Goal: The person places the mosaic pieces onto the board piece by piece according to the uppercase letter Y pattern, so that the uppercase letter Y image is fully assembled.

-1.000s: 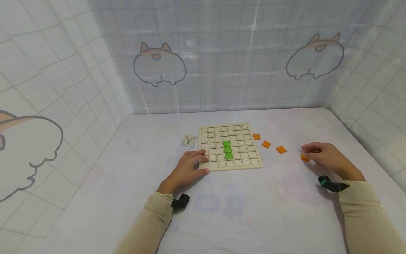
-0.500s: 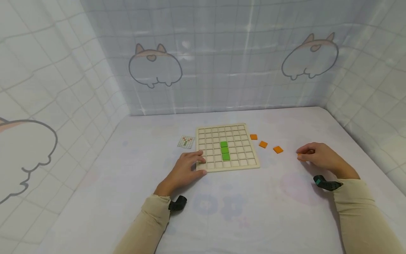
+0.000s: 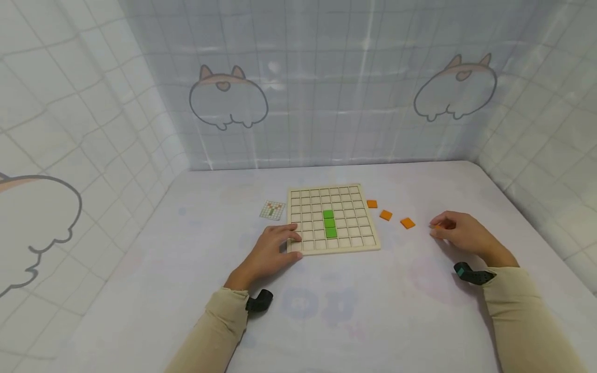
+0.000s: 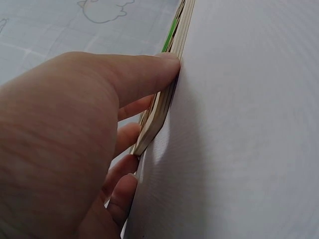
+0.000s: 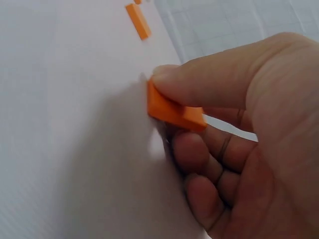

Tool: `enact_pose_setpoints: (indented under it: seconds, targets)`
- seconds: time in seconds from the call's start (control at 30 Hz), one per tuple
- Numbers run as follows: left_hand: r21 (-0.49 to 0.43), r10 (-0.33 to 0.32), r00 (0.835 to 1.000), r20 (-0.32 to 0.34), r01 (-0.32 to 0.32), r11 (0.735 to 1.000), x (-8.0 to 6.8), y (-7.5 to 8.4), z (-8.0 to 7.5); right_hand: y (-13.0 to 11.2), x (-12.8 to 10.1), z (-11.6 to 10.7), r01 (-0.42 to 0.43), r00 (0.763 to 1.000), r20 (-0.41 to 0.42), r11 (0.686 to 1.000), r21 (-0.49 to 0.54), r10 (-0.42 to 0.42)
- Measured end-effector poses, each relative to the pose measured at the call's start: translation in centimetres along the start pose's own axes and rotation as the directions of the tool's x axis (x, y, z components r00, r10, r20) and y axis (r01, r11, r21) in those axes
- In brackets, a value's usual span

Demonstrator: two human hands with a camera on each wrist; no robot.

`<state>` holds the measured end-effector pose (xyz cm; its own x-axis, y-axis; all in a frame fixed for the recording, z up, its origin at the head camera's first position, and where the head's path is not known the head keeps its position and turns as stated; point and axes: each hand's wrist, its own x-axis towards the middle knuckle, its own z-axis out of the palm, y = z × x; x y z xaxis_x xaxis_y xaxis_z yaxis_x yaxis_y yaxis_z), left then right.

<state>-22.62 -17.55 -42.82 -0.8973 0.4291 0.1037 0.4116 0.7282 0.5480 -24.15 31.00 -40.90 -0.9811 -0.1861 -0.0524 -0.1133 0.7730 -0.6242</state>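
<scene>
From the head view, my left hand (image 3: 272,252) rested on the near left corner of the wooden grid board (image 3: 330,218), fingers laid over its edge. Three green tiles (image 3: 329,224) sat in a column near the board's middle. To the board's right, three orange tiles (image 3: 385,215) lay in a loose row on the white tabletop (image 3: 354,311), and my right hand (image 3: 459,235) was just past the last of them, curled around a fourth orange tile (image 3: 437,227), which was only barely visible there. A small pattern card (image 3: 272,209) lay just left of the board.

From the left wrist view, my thumb (image 4: 144,74) pressed along the board's side edge (image 4: 164,99) while my fingers (image 4: 130,139) curled over its face, so my grip was closed on the board's corner.

From the right wrist view, my grip was a tight pinch: my thumb and fingers held the orange tile (image 5: 172,110) tilted, its lower corner apparently at or just above the tabletop. Another orange tile (image 5: 138,21) lay farther off.
</scene>
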Motion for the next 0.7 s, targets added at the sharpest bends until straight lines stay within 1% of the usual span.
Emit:
enact_pose_setpoints:
  seconds: [0.2,0.37,0.47,0.7]
  targets:
    - [0.007,-0.003,1.0,-0.005,0.003,1.0,0.02,-0.23,0.22,-0.64,0.24,0.49,-0.021,0.999,-0.025,0.999,-0.033,0.02]
    - [0.007,-0.006,1.0,-0.005,0.006,1.0,-0.06,-0.35,0.32,-0.64,0.32,0.7,-0.031,0.997,-0.069,0.999,-0.04,0.029]
    - [0.006,-0.005,1.0,-0.005,0.005,1.0,-0.1,-0.48,0.43,-0.48,0.37,0.81,-0.037,0.995,-0.09,0.999,-0.027,0.034]
    - [-0.008,0.024,0.999,-0.024,-0.024,1.0,-0.05,-0.43,0.39,0.01,0.63,1.06,-0.057,0.992,-0.112,0.997,0.049,0.062]
